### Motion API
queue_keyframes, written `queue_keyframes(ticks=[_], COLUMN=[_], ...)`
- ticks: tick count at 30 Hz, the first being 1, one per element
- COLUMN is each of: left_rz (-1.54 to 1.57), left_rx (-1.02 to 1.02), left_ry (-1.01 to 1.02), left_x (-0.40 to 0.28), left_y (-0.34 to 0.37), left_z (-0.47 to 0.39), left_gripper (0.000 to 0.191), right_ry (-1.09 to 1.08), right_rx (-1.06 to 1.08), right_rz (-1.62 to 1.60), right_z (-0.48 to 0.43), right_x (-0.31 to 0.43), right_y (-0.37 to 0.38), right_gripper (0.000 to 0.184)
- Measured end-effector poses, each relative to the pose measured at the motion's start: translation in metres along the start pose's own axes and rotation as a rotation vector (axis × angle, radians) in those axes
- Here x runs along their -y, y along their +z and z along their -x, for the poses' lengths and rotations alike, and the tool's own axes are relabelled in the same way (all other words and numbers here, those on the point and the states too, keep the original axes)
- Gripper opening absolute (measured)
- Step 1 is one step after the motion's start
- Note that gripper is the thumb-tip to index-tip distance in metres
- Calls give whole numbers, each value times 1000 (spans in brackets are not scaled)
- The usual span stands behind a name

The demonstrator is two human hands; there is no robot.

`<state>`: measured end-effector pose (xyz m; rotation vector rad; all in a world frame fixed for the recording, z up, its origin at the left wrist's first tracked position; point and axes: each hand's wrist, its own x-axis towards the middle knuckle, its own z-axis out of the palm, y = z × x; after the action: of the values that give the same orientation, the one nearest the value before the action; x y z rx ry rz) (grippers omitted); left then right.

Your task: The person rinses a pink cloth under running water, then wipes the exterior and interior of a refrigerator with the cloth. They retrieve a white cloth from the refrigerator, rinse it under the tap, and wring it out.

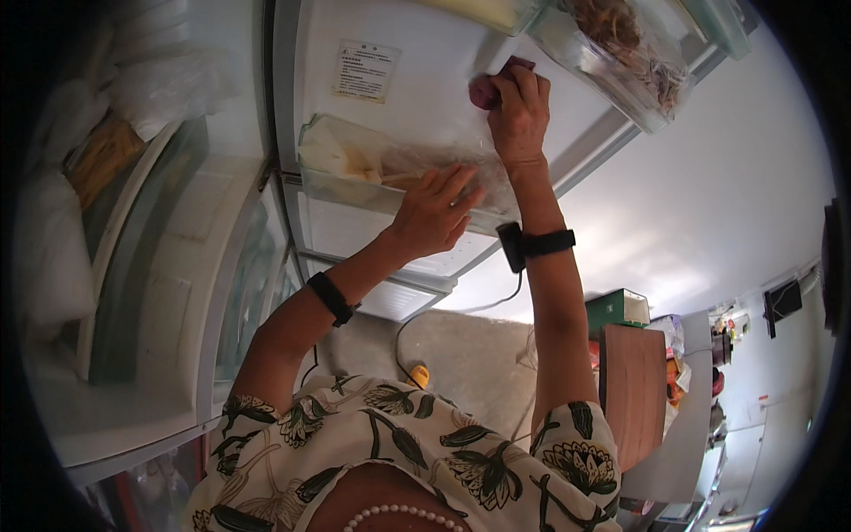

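My right hand [520, 120] is closed on a bunched maroon cloth [485, 92], which it presses to the white inner panel [432, 73] of an open refrigerator door. Below it my left hand [435, 213] is empty, its fingers apart. They lie over the front of a clear door bin [352, 189]; whether they touch it, I cannot tell. Plastic bags [412, 163] with pale and brownish contents fill that bin. A printed label [366, 71] is stuck on the panel, left of the cloth.
Another door bin [611, 80] above holds bagged brown dried food. At left, the refrigerator compartment has plastic bags [46, 246] and a drawer front [143, 266]. A black cable [399, 342] runs across the floor. A wooden cabinet [631, 396] with a green box [615, 309] stands at right.
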<state>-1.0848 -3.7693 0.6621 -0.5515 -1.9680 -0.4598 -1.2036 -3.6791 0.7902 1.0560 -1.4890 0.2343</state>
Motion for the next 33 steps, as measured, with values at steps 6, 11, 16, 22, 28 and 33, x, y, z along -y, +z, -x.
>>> queue_keyframes(ticks=[6, 11, 16, 22, 28, 33], left_rz=[9, -47, -46, 28, -4, 155], left_rx=[-38, -15, -65, -46, -77, -57], left_ry=[5, 35, 51, 9, 26, -5], left_x=[3, 4, 6, 7, 6, 7], left_y=[9, 11, 12, 14, 21, 22], left_z=[2, 3, 6, 7, 7, 4], left_gripper=[42, 42, 46, 42, 36, 29], right_ry=[-103, 16, -135, -60, -357, -712], right_rx=[-171, -85, 79, 34, 227, 282], right_rz=[76, 104, 23, 33, 1, -165], right_z=[-9, -35, 7, -13, 24, 6], right_x=[3, -11, 21, -23, 0, 47], right_y=[-13, -6, -12, -33, 15, 71], right_gripper=[41, 44, 37, 36, 43, 25])
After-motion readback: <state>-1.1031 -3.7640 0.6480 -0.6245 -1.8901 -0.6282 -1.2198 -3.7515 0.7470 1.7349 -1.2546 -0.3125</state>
